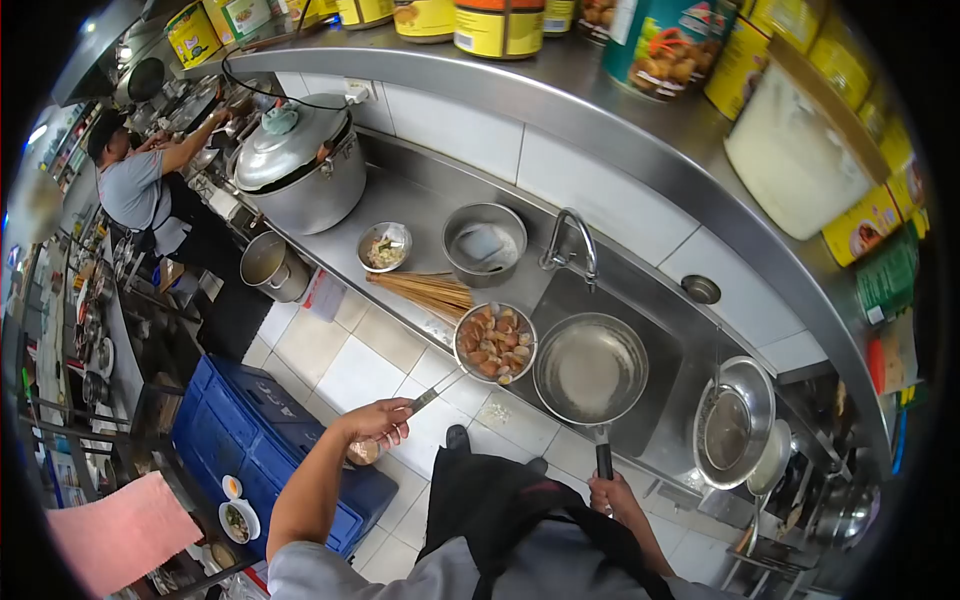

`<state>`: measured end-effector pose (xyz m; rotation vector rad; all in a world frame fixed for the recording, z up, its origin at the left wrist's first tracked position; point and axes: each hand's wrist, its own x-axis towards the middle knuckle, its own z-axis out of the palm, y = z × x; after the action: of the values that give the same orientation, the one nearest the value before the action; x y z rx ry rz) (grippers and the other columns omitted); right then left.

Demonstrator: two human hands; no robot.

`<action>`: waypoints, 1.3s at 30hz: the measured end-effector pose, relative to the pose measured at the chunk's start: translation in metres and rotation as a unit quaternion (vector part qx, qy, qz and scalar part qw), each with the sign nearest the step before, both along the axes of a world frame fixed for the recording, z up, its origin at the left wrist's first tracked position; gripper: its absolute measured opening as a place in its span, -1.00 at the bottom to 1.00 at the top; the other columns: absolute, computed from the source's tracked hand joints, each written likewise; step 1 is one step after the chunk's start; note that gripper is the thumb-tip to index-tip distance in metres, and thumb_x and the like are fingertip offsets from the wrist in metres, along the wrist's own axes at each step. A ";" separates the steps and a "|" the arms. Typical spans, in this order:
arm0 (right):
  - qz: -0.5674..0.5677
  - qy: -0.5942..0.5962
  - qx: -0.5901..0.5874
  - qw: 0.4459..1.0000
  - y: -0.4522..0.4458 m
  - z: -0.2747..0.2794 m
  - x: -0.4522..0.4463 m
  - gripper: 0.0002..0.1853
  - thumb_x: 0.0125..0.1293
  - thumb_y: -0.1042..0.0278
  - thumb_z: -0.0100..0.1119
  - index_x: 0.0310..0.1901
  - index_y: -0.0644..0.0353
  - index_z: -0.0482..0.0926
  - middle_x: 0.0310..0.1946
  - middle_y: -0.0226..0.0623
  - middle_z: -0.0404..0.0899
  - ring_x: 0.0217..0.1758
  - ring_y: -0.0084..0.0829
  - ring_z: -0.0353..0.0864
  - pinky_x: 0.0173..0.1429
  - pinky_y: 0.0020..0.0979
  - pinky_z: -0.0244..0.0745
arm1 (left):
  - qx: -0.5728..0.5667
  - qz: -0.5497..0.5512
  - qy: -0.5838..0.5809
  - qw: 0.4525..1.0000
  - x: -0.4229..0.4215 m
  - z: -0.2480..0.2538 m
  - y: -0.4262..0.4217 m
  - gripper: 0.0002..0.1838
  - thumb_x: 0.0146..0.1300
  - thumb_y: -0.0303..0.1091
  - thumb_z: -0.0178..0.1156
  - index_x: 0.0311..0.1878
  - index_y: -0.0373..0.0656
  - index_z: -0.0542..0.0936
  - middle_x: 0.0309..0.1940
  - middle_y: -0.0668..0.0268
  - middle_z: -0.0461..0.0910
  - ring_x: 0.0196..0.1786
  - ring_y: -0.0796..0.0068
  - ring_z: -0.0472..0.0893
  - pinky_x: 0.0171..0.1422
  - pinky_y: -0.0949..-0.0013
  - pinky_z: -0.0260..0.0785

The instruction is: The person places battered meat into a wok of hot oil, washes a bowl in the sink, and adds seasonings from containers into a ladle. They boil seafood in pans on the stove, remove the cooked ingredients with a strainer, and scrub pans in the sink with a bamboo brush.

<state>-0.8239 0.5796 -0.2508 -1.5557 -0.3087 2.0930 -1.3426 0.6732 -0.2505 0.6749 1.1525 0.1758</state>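
My left hand [378, 420] is closed round the handle of a strainer [440, 386]. The strainer's round bowl is full of what look like clams [495, 343], orange-brown and pale. By the fingers of that hand shows a small pale, brownish round thing [363, 452]; whether the hand touches it I cannot tell. My right hand [618, 500] grips the black handle of a metal frying pan [590, 368]. The pan hangs level over the sink [665, 365], under the curved faucet [572, 240], with a thin cloudy film across its bottom. The strainer is just left of the pan.
A bundle of wooden skewers [420, 291], a bowl of chopped food [384, 247] and a metal pot [484, 243] stand on the counter. Beyond is a large lidded pot [300, 170]. A shelf [640, 110] of cans overhangs. Blue bins [245, 430] stand behind left; a co-worker [145, 185] stands farther off.
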 end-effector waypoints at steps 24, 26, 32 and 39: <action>-0.190 0.038 -0.009 0.981 -0.031 0.009 -0.085 -0.80 0.25 0.53 0.15 -0.35 0.03 0.31 -0.74 -0.56 0.17 -0.83 -0.67 0.08 -0.78 -0.54 -0.04 | 0.526 -0.266 0.665 0.459 -0.050 -0.093 0.230 -0.63 0.33 -0.31 0.04 0.19 -0.09 0.40 -0.20 0.29 0.57 -0.24 0.29 0.71 -0.25 0.24 0.58; -0.194 0.036 -0.010 0.980 -0.030 0.013 -0.088 -0.80 0.25 0.53 0.15 -0.34 0.03 0.32 -0.73 -0.56 0.17 -0.82 -0.68 0.09 -0.78 -0.55 -0.02 | 0.501 -0.280 0.661 0.483 -0.067 -0.111 0.230 -0.63 0.32 -0.30 0.06 0.18 -0.07 0.41 -0.16 0.28 0.58 -0.19 0.29 0.70 -0.19 0.22 0.57; -0.193 0.077 0.002 0.978 -0.037 -0.006 -0.074 -0.81 0.26 0.53 0.15 -0.31 0.04 0.33 -0.72 -0.57 0.18 -0.81 -0.69 0.11 -0.78 -0.56 -0.02 | 0.563 -0.287 0.594 0.497 -0.086 -0.078 0.213 -0.61 0.13 -0.24 0.26 0.01 -0.10 0.43 -0.10 0.19 0.61 0.08 0.12 0.59 0.04 0.02 0.46; -0.189 0.049 0.007 0.981 -0.044 -0.007 -0.062 -0.79 0.25 0.53 0.17 -0.31 0.04 0.31 -0.72 -0.56 0.18 -0.81 -0.67 0.12 -0.75 -0.55 0.04 | 0.525 -0.249 0.492 0.649 -0.131 -0.003 0.180 -0.45 0.00 -0.28 0.22 0.11 -0.11 0.32 -0.22 -0.07 0.62 -0.18 -0.14 0.64 -0.05 -0.08 0.48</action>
<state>-0.8854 0.5351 -0.2580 -1.3733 0.0094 1.8545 -1.4733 0.8531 -0.2531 2.3219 1.8026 -0.0451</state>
